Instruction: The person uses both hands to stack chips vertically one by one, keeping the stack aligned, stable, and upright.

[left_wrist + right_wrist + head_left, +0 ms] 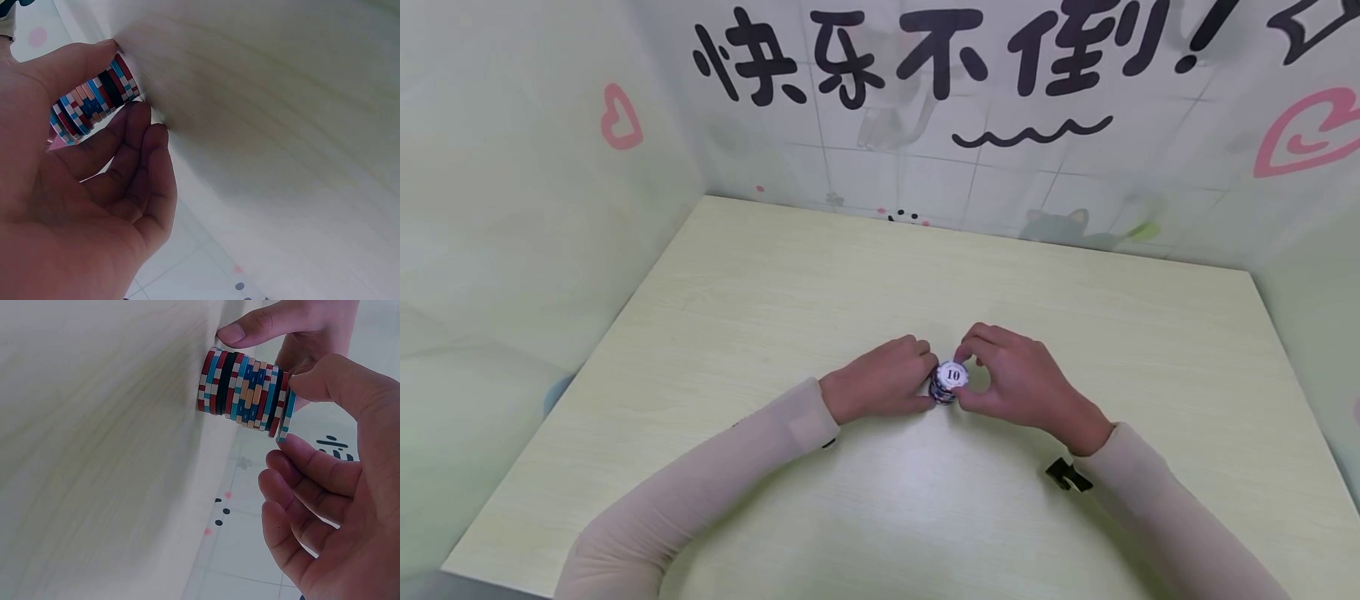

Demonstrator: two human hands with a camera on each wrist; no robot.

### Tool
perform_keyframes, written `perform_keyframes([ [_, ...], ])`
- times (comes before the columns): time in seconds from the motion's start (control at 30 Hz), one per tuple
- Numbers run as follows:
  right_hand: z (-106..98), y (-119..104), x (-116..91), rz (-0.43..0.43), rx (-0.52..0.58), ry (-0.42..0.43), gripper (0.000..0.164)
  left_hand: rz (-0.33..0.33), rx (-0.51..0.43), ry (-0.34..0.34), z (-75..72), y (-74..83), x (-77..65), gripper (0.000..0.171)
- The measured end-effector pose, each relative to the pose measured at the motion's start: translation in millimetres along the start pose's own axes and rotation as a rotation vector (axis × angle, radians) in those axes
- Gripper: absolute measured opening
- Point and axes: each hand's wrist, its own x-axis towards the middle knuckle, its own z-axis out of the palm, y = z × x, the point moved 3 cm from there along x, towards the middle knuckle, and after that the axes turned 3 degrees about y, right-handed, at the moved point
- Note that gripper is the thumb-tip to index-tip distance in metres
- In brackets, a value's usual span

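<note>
A stack of poker chips (240, 387), with red, blue, black, white and peach edges, stands upright on the table. My left hand (883, 379) holds it from the left, thumb on the near side and curled fingers on the far side, low down by the tabletop. From the right, my right hand (1022, 379) pinches a white and blue chip (952, 375) marked 10 between thumb and index finger. That chip sits slightly tilted at the top of the stack. In the left wrist view, the thumb partly covers the chips (97, 94).
The pale wooden table (880, 275) is bordered by a back wall (760, 167) printed with black characters and by side walls. A black clip-like piece (1068, 475) shows beside the right sleeve (1138, 475).
</note>
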Motion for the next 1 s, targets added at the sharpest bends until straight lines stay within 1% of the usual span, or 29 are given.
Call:
perform_keyframes([
  [0.3,1.1,1.3,-0.5,0.005,-0.002,-0.006,0.025,-0.004,-0.007,-0.007,-0.8,0.8,-0.7,0.033],
  [0.67,1.3,2.2,-1.7,0.018,0.011,-0.011,0.027,0.004,0.016,-0.004,-1.2,1.4,0.2,0.033],
  [0.77,0.4,2.4,-3.1,0.007,0.021,0.004,0.034,0.0,0.02,-0.01,-1.7,0.0,-0.4,0.035],
  [0.87,-2.7,3.0,-5.7,-0.009,0.028,0.034,0.041,-0.018,0.047,-0.033,-3.1,-3.9,-3.4,0.036],
  [0.93,-6.4,4.4,-8.6,-0.02,0.023,0.063,0.041,-0.032,0.071,-0.046,-4.8,-8.1,-7.6,0.037],
  [1.0,-10.9,6.9,-12.3,-0.032,0.009,0.095,0.038,-0.051,0.088,-0.042,-7.6,-13.2,-13.5,0.036],
])
